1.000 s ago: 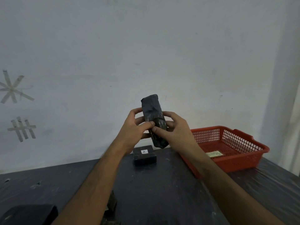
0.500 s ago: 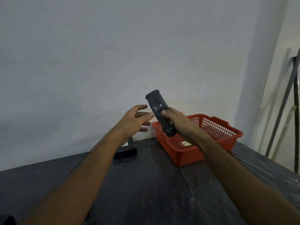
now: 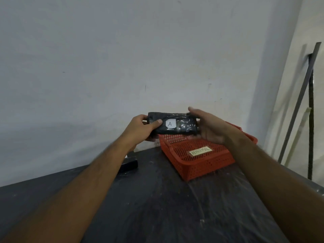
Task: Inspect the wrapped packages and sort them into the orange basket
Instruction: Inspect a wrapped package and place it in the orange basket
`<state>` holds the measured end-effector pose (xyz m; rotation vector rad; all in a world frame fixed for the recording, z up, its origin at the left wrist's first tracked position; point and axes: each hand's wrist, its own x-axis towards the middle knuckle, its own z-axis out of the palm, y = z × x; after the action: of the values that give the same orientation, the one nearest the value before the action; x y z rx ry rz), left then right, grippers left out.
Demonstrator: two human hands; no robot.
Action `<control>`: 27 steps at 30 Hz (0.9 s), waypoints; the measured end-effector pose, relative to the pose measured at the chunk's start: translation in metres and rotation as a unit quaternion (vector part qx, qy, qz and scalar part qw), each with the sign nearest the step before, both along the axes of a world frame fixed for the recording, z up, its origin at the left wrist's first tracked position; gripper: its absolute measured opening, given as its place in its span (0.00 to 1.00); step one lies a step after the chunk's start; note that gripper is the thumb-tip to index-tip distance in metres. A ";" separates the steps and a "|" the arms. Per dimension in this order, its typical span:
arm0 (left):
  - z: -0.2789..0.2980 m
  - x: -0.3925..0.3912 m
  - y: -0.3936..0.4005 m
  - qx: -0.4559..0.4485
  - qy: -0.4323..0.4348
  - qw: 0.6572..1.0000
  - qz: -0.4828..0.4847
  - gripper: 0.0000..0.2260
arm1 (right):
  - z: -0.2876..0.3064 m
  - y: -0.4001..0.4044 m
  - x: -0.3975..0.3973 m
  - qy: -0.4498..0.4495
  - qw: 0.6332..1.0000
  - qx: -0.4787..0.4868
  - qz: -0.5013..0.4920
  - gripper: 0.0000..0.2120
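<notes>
A long black plastic-wrapped package [image 3: 172,124] with a white "A" sticker [image 3: 170,123] is gripped endwise by the left hand [image 3: 140,128] and right hand [image 3: 209,128], held level above the orange mesh plastic basket [image 3: 201,161] on the dark table [image 3: 157,207].

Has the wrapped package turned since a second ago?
Yes. The wrapped package has gone from upright to lying level, and now hangs over the back of the orange basket.
</notes>
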<state>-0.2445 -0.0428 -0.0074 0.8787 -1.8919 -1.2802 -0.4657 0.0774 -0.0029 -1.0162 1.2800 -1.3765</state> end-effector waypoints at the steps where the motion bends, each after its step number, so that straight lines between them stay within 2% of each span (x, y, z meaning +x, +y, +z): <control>1: -0.002 -0.006 -0.001 -0.007 -0.022 1.000 0.008 0.19 | -0.003 -0.005 -0.008 0.032 0.999 -0.017 -0.030 0.20; 4: -0.010 -0.022 -0.005 -0.043 -0.081 0.996 -0.017 0.23 | -0.011 -0.017 -0.026 0.116 0.985 -0.021 -0.124 0.13; 7: -0.019 -0.036 -0.012 -0.103 -0.134 0.983 -0.071 0.28 | -0.014 -0.024 -0.040 0.186 0.971 0.007 -0.147 0.11; 9: -0.024 -0.045 -0.021 -0.154 -0.165 0.972 -0.061 0.29 | -0.015 -0.026 -0.048 0.225 0.967 0.038 -0.109 0.16; 11: -0.026 -0.053 -0.029 -0.189 -0.200 0.960 -0.046 0.29 | -0.015 -0.029 -0.058 0.294 0.951 0.072 -0.058 0.28; 13: -0.027 -0.061 -0.035 -0.229 -0.226 0.946 -0.038 0.30 | -0.017 -0.035 -0.066 0.381 0.919 0.096 -0.031 0.34; 17: -0.031 -0.077 -0.047 -0.267 -0.241 0.933 -0.035 0.24 | -0.024 -0.053 -0.081 0.545 0.833 0.094 -0.011 0.30; 19: -0.036 -0.083 -0.051 -0.254 -0.252 0.933 -0.039 0.27 | -0.028 -0.061 -0.089 0.597 0.797 0.091 -0.008 0.28; 22: -0.042 -0.092 -0.050 -0.257 -0.305 0.916 -0.046 0.36 | -0.034 -0.072 -0.100 0.635 0.765 0.104 -0.005 0.28; 27: -0.037 -0.090 -0.051 -0.279 -0.356 0.891 -0.038 0.34 | -0.055 -0.097 -0.088 0.645 0.753 0.127 0.013 0.31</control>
<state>-0.3346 -0.0933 -0.0440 1.0316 -2.6850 -0.3747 -0.5534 -0.0192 -0.0579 -1.8625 2.3035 -0.2494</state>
